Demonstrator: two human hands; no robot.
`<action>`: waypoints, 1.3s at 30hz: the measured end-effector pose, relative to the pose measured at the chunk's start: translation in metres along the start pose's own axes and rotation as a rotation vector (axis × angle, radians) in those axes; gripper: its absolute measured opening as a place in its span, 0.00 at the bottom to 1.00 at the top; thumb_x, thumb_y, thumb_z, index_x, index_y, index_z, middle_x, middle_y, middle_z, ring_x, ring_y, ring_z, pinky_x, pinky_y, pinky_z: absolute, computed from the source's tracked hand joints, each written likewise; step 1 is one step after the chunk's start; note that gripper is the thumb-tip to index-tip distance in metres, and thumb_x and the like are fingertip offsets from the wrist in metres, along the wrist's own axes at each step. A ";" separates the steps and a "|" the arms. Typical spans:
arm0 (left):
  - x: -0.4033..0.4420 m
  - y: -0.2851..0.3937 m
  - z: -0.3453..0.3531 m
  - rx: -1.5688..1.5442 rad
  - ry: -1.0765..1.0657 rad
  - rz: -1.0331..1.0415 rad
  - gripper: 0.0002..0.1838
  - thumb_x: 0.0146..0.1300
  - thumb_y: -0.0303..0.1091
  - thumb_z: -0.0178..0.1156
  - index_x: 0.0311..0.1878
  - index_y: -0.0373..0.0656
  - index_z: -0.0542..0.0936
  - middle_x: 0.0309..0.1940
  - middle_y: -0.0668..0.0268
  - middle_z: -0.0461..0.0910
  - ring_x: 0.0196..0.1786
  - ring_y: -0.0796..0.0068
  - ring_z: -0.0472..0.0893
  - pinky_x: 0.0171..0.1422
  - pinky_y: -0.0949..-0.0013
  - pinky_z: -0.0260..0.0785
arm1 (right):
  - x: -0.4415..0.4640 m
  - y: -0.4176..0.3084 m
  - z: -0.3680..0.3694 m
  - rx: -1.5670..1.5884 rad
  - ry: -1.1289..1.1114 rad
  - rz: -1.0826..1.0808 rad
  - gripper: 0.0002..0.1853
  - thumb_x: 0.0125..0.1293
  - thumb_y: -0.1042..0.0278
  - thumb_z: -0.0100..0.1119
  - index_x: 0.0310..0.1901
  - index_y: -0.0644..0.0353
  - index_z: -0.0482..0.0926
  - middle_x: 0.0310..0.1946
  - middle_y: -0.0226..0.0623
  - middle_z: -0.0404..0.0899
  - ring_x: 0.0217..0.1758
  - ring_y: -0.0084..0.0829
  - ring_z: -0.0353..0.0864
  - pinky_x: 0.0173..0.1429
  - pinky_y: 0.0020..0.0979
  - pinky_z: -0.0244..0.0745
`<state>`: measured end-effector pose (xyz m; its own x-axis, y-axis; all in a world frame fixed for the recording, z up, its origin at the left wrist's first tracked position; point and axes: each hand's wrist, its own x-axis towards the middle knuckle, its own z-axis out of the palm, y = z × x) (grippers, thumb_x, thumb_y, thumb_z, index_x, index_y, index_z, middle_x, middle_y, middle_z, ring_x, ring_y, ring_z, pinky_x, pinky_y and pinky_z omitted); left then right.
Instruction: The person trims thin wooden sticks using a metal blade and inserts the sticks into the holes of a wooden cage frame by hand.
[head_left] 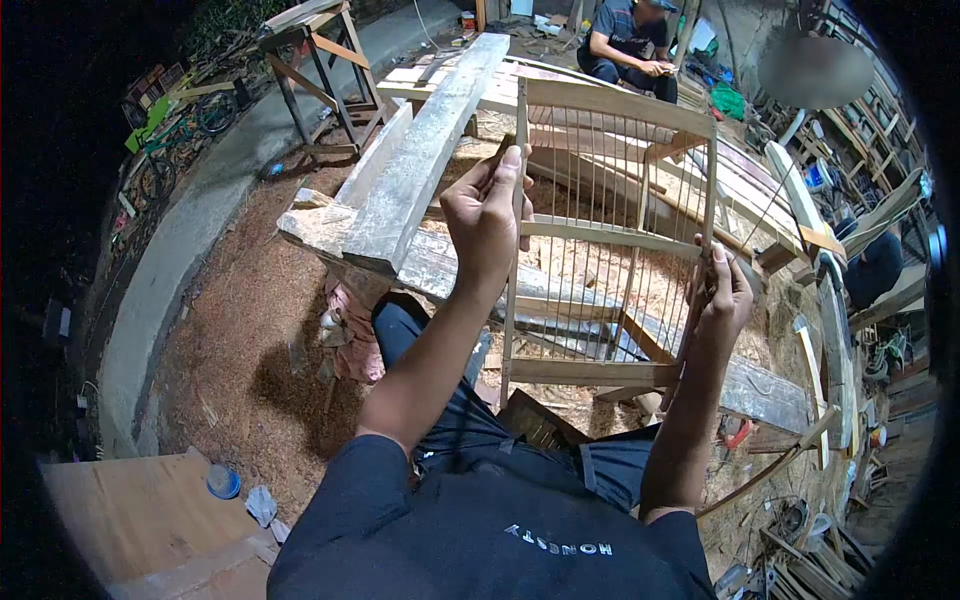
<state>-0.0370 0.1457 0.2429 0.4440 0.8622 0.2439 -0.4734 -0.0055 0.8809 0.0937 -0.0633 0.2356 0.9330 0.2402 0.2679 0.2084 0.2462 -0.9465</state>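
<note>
A wooden birdcage frame (612, 238) with thin upright bars is held up in front of me, between my two hands. My left hand (488, 205) is closed around its left post, thumb pointing up; a short dark piece of wood shows beside the thumb. My right hand (724, 288) grips the right post lower down, with fingers and thumb pinched against it. A thin dark rod (768, 215) runs up and right from near that hand; whether the fingers hold it I cannot tell.
A thick plank (430, 150) lies on the workbench to the left. Shavings (235, 360) cover the floor. Another person (628, 45) sits at the back. A wooden stand (325, 85) is at upper left, a plywood sheet (150, 510) at lower left, and wood strips (815, 565) at lower right.
</note>
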 end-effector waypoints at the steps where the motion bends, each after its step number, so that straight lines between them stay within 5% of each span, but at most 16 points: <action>1: 0.001 0.000 0.000 -0.002 0.003 0.004 0.16 0.73 0.40 0.59 0.43 0.35 0.85 0.17 0.74 0.72 0.15 0.86 0.68 0.14 0.76 0.54 | 0.002 -0.001 0.000 0.001 -0.004 -0.002 0.14 0.75 0.67 0.54 0.47 0.71 0.83 0.29 0.24 0.76 0.27 0.10 0.64 0.30 0.16 0.52; 4: 0.001 0.003 0.000 -0.001 0.007 0.048 0.15 0.73 0.40 0.59 0.46 0.36 0.85 0.18 0.74 0.72 0.15 0.86 0.68 0.13 0.76 0.55 | 0.006 -0.002 -0.001 -0.016 -0.040 -0.038 0.14 0.75 0.67 0.55 0.46 0.73 0.83 0.32 0.28 0.80 0.30 0.13 0.70 0.34 0.16 0.60; 7: 0.000 0.009 0.004 0.004 0.027 0.068 0.14 0.73 0.39 0.59 0.45 0.36 0.85 0.18 0.74 0.72 0.15 0.87 0.69 0.13 0.76 0.55 | 0.016 0.010 -0.004 0.118 -0.031 -0.125 0.16 0.75 0.65 0.55 0.46 0.76 0.81 0.40 0.39 0.84 0.42 0.24 0.81 0.51 0.22 0.73; 10: 0.002 0.006 0.005 0.049 0.007 0.152 0.14 0.73 0.38 0.59 0.46 0.36 0.85 0.17 0.74 0.72 0.15 0.88 0.68 0.13 0.77 0.55 | 0.018 0.020 -0.006 0.133 0.024 -0.137 0.17 0.76 0.63 0.55 0.47 0.75 0.81 0.41 0.40 0.84 0.43 0.24 0.81 0.53 0.23 0.73; 11: 0.004 0.001 0.005 0.084 0.007 0.201 0.14 0.74 0.38 0.59 0.46 0.36 0.85 0.17 0.73 0.73 0.15 0.88 0.68 0.13 0.77 0.56 | 0.018 0.027 -0.009 0.120 0.029 -0.117 0.20 0.78 0.59 0.53 0.46 0.74 0.81 0.35 0.35 0.82 0.36 0.18 0.78 0.42 0.18 0.70; 12: 0.006 -0.004 0.005 0.117 0.006 0.249 0.14 0.74 0.38 0.59 0.46 0.36 0.85 0.17 0.73 0.73 0.15 0.88 0.68 0.14 0.77 0.56 | 0.017 0.031 -0.011 0.122 0.034 -0.117 0.20 0.78 0.59 0.53 0.46 0.74 0.81 0.35 0.35 0.82 0.36 0.18 0.78 0.42 0.18 0.70; 15: 0.004 -0.012 0.002 0.101 -0.013 0.230 0.13 0.74 0.37 0.59 0.46 0.35 0.84 0.17 0.73 0.73 0.15 0.89 0.69 0.15 0.78 0.57 | 0.016 0.040 -0.008 0.057 0.029 -0.199 0.25 0.80 0.51 0.47 0.44 0.71 0.81 0.26 0.23 0.73 0.24 0.10 0.60 0.28 0.18 0.49; 21: 0.001 -0.026 0.008 0.032 -0.013 0.324 0.12 0.73 0.37 0.61 0.40 0.37 0.83 0.19 0.74 0.73 0.17 0.89 0.70 0.19 0.79 0.58 | 0.020 0.045 -0.006 0.055 0.082 -0.381 0.23 0.82 0.53 0.44 0.39 0.66 0.79 0.22 0.21 0.67 0.23 0.11 0.58 0.28 0.18 0.48; 25: -0.004 -0.076 0.006 -0.053 -0.087 0.372 0.13 0.75 0.39 0.57 0.36 0.39 0.77 0.21 0.72 0.72 0.19 0.87 0.69 0.23 0.77 0.60 | 0.028 0.084 -0.016 0.179 0.155 -0.242 0.22 0.82 0.54 0.43 0.32 0.60 0.75 0.20 0.20 0.63 0.22 0.12 0.57 0.27 0.20 0.48; 30: -0.005 -0.111 -0.001 -0.136 -0.200 0.402 0.10 0.76 0.35 0.51 0.37 0.42 0.71 0.23 0.70 0.70 0.21 0.85 0.67 0.23 0.77 0.57 | 0.022 0.102 -0.018 0.214 0.260 -0.242 0.21 0.81 0.57 0.42 0.33 0.62 0.75 0.25 0.25 0.67 0.28 0.16 0.64 0.35 0.20 0.58; 33: -0.014 -0.120 -0.005 -0.044 -0.162 0.295 0.10 0.75 0.33 0.51 0.35 0.42 0.70 0.22 0.71 0.69 0.21 0.85 0.65 0.24 0.77 0.56 | 0.023 0.127 -0.036 0.107 0.137 -0.373 0.25 0.83 0.56 0.35 0.33 0.66 0.74 0.34 0.32 0.72 0.32 0.20 0.70 0.41 0.24 0.64; 39: -0.016 -0.123 -0.001 0.077 -0.155 0.367 0.16 0.77 0.37 0.50 0.33 0.38 0.75 0.18 0.74 0.69 0.19 0.87 0.64 0.24 0.76 0.53 | 0.014 0.139 -0.041 0.087 0.253 -0.387 0.25 0.82 0.54 0.36 0.33 0.64 0.75 0.32 0.35 0.72 0.33 0.24 0.71 0.42 0.27 0.65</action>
<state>0.0136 0.1333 0.1308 0.3683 0.7093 0.6011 -0.5659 -0.3418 0.7502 0.1478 -0.0644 0.1001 0.8360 -0.1189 0.5357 0.5399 0.3528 -0.7642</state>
